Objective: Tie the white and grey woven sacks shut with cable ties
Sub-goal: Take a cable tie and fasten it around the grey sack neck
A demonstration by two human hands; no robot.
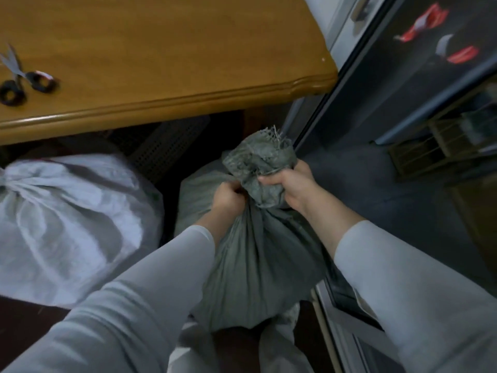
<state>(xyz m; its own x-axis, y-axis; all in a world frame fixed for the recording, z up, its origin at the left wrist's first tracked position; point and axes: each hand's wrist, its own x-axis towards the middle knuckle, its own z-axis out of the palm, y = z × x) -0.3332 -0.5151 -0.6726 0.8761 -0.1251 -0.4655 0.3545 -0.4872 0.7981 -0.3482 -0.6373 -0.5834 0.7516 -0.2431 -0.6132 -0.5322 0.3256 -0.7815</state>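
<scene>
Grey sack (258,251) stands on the floor between the person's arms, just below the table (161,109) edge and close to the glass door (390,103) on the right. Both hands are clamped on its gathered neck: left hand (228,196) curled in against the near-left side, right hand (291,187) wrapped round from the right, with the frayed top (269,146) bunching out above the grip. I can't make out a cable tie, it's either hidden under the fingers or not on yet. Handling guess: woven plastic cloth, soft and pleating easily but springy, so the neck will probably fan open if the grip slackens. The surface looks slick and the loose strands at the top could snag a tie. The body looks full and slumped, likely heavy enough to stay put. Best hold is where the hands are now, low on the neck right above the bulge, and the tie should go just above that. White sack (67,224) sits to the left, partly under the table, neck gathered at the frame edge; can't tell if it's tied. Room is tight: table lip overhead-front, door frame hard right, white sack left. The free space is toward the person and straight up. Scissors (24,79) lie on the table far left, a reach across.
</scene>
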